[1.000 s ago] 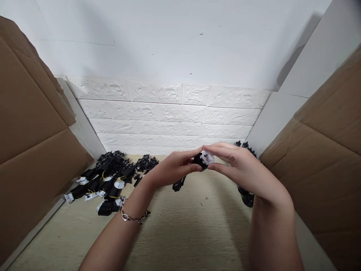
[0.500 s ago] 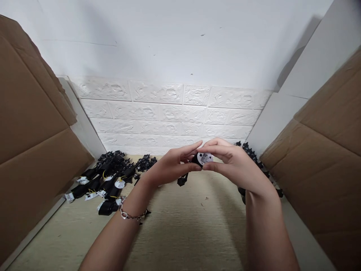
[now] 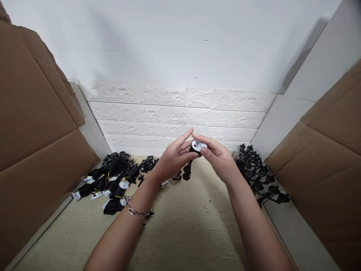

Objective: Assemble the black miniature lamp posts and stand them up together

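Both of my hands meet in front of me above the mat, pinching one small black part with a round white face (image 3: 196, 146). My left hand (image 3: 173, 160) grips it from the left with thumb and fingers, its index finger raised; a chain bracelet (image 3: 136, 210) circles that wrist. My right hand (image 3: 216, 158) closes on the white face from the right. A black spiky piece (image 3: 186, 173) hangs below the held part. A pile of black parts with white tags and yellow wires (image 3: 113, 180) lies on the mat at the left.
A beige woven mat (image 3: 180, 226) covers the work surface. Brown cardboard sheets stand at the left (image 3: 34, 131) and right (image 3: 327, 165). Another heap of black spiky pieces (image 3: 258, 175) lies at the right. A white brick-pattern wall panel (image 3: 169, 116) closes the back.
Both hands have lifted and moved away from me with the part. The part's white face now points more upward. The right-hand heap of black pieces has come into view.
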`<state>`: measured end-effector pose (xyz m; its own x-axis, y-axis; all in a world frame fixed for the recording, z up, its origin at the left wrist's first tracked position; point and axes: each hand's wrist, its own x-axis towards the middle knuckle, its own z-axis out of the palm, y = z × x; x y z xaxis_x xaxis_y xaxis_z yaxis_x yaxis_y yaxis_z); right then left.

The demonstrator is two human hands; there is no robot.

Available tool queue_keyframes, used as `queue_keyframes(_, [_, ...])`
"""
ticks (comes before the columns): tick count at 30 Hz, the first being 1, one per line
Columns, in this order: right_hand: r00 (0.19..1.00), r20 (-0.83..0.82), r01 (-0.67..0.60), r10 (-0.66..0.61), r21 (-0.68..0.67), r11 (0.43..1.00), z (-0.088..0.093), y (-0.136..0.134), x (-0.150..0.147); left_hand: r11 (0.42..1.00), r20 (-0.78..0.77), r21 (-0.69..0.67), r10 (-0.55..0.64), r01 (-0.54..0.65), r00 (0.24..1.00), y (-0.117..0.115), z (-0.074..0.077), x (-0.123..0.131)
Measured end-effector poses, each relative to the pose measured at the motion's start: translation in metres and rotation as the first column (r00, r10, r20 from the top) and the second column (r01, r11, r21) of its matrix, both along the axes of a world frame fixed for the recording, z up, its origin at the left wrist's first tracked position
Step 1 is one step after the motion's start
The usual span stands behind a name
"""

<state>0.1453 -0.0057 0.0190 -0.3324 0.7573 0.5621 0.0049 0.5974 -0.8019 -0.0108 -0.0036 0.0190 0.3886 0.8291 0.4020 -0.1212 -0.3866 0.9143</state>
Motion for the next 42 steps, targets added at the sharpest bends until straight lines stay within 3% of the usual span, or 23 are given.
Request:
queue_keyframes(8, [0.961, -0.268, 0.049, -0.071, -0.09, 0.995, -0.019, 0.005, -0.028, 0.962, -0.066, 0.205, 0.198, -0.181, 0.978, 0.005, -0.007, -0.001])
queue_keyframes(13, [0.922, -0.377, -0.022, -0.09, -0.282, 0.959, -0.022, 0.01, -0.034, 0.822, -0.224, 0.489, 0.442, -0.292, 0.868, 0.003, -0.008, 0.006])
queue_keyframes(17, [0.864, -0.498, -0.13, -0.067, -0.35, 0.928, -0.023, 0.016, -0.034, 0.757, -0.3, 0.605, 0.502, -0.245, 0.811, 0.003, -0.009, 0.009])
queue_keyframes(25, [0.804, -0.59, -0.231, -0.079, -0.431, 0.872, -0.02, 0.017, -0.028, 0.741, -0.3, 0.644, 0.471, -0.188, 0.829, 0.003, -0.01, 0.009])
queue_keyframes(31, [0.795, -0.605, -0.305, -0.03, -0.443, 0.843, -0.017, 0.015, -0.025, 0.74, -0.275, 0.635, 0.486, -0.223, 0.83, 0.002, -0.009, 0.012])
queue_keyframes(37, [0.794, -0.602, -0.386, 0.083, -0.393, 0.834, -0.013, 0.014, -0.017, 0.831, -0.199, 0.492, 0.399, -0.261, 0.895, -0.001, -0.009, 0.011])
queue_keyframes(42, [0.787, -0.613, -0.377, 0.076, -0.38, 0.845, -0.008, 0.009, -0.017, 0.881, -0.101, 0.394, 0.324, -0.261, 0.941, 0.006, -0.014, 0.009])
